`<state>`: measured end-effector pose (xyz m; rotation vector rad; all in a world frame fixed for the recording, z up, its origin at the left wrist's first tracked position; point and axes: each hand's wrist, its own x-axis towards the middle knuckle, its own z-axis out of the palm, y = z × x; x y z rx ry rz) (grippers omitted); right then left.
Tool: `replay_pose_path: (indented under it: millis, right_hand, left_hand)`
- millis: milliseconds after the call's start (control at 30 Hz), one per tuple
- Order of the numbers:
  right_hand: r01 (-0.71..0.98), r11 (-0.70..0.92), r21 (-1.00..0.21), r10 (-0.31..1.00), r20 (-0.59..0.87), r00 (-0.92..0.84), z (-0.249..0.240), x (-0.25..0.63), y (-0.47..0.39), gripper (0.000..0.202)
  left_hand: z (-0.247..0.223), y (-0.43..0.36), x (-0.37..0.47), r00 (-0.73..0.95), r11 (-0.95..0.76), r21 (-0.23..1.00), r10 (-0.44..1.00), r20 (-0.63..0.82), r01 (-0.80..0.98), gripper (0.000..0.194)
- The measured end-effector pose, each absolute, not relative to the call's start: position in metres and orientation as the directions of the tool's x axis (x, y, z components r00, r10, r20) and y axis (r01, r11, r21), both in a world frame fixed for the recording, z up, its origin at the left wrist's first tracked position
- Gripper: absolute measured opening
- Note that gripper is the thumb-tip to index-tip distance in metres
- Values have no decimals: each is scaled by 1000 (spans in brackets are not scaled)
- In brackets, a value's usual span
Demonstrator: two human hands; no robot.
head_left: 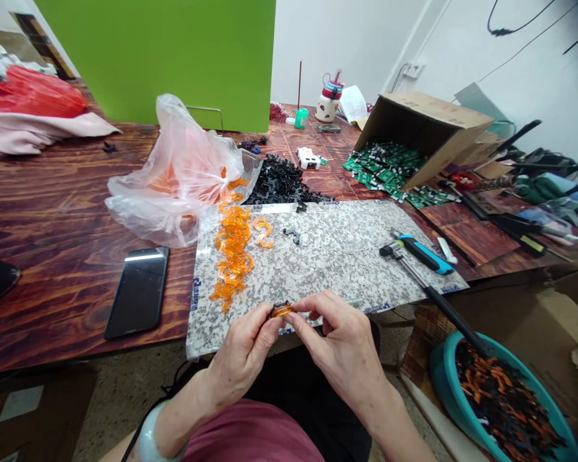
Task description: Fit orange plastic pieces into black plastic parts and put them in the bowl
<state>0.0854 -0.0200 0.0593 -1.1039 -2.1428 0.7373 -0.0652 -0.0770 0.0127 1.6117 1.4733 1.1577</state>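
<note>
Between the fingertips of both hands is a small orange and black plastic piece [282, 310], just over the near edge of the speckled board [327, 256]. My left hand [245, 346] pinches its left end with thumb and fingers. Its right end is held by the thumb and forefinger of my right hand [340, 330]. Beyond my left hand lies a column of clear orange curved pieces [234, 247], with a single orange piece [262, 232] beside it. A lone black curved piece [292, 235] rests further right on the board.
Behind the board are a plastic bag [173, 179], a black parts heap [279, 178] and a tipped carton [443, 115] spilling green circuit boards [385, 168]. A phone [137, 292] lies left. At right are a hammer [428, 292], utility knife [426, 255] and teal tub [443, 369].
</note>
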Motion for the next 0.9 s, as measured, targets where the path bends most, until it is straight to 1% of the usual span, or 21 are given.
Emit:
replay_pose_path:
  millis: [67,233,367,467,600,767,833,900]
  right_hand:
    - [488,461,-741,857,229,-462,60,87,-19,4]
    - [366,342,-865,836,102,-539,59,92,-16,21]
    - [273,281,-920,810,75,-582,53,92,-15,17]
    - [254,246,-935,815,58,-577,50,92,-15,13]
    - [270,241,-932,810,40,-585,52,93,-16,9]
    - [281,223,-934,802,12,-597,53,95,-17,9]
    - [291,227,-929,799,7,-601,53,95,-17,9]
    - [309,247,-918,793,7,-610,55,96,-18,8]
  left_hand:
    - [12,-77,-66,-19,-159,906,983,181,393,24]
    - [13,-80,-70,31,-181,907,983,183,381,23]
    - [16,-81,-73,81,-192,901,981,174,388,24]
    - [20,-80,-75,120,-198,895,979,163,401,25]
    - [25,-80,-78,165,-233,865,970,177,444,24]
    - [27,-83,-81,204,-248,826,965,164,507,24]
    - [27,-83,-81,213,-274,800,959,186,534,23]
    - [27,-83,-82,225,-325,763,945,237,558,23]
